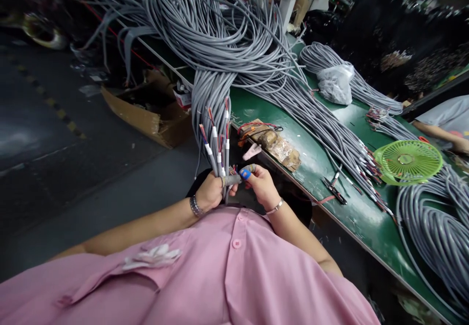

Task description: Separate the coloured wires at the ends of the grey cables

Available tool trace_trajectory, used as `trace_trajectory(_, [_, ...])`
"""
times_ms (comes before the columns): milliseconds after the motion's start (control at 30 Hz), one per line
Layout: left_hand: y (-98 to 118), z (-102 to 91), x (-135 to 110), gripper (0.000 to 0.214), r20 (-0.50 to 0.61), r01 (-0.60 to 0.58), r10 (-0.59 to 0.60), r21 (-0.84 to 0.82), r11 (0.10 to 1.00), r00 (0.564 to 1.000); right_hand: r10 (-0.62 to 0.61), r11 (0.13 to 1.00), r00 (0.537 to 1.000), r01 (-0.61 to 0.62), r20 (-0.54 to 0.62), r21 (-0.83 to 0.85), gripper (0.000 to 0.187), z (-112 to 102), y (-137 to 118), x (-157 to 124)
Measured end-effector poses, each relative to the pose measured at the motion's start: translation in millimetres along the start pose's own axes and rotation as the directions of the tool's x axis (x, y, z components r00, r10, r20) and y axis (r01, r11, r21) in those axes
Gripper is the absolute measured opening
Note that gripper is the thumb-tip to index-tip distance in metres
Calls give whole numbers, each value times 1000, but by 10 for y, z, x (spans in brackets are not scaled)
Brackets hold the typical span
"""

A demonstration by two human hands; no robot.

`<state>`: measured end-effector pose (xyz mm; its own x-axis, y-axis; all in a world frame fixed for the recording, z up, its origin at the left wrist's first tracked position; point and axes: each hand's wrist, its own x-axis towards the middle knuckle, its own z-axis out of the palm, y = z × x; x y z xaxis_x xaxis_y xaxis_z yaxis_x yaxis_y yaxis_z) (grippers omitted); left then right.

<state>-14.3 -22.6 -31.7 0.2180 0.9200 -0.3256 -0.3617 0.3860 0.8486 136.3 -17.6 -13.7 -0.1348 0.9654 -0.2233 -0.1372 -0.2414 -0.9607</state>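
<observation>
While the right hand (265,188) curls, the left hand (210,192) holds four-plus cables (226,158).

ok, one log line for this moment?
left hand: holding grey cables | right hand: near coloured wires, grip unclear | bench: green fan, cable coils

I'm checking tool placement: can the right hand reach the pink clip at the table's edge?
Probably yes: the pink clip lies just beyond the right hand, and nothing visible blocks the way between them.

hands (210,191): at grey cable ends (219,158) | table (311,144): grey bundles (220,27), green fan (408,160)
</observation>
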Motion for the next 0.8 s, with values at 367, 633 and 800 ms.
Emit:
trace_trajectory(367, [-1,2,38,16,-100,-29,18,-112,993,995,9,998,998,-5,-56,70,34,-1,-13,-29])
trace_trajectory(633, [46,-1,46,16,-134,-56,31,-184,981,990,-7,998,1000,6,11,55,32,-18,2,-68])
trace_trajectory(800, [76,-4,36,15,-65,-3,-6,-150,989,998,-24,997,999,26,-30,71,31,-50,10,-40])
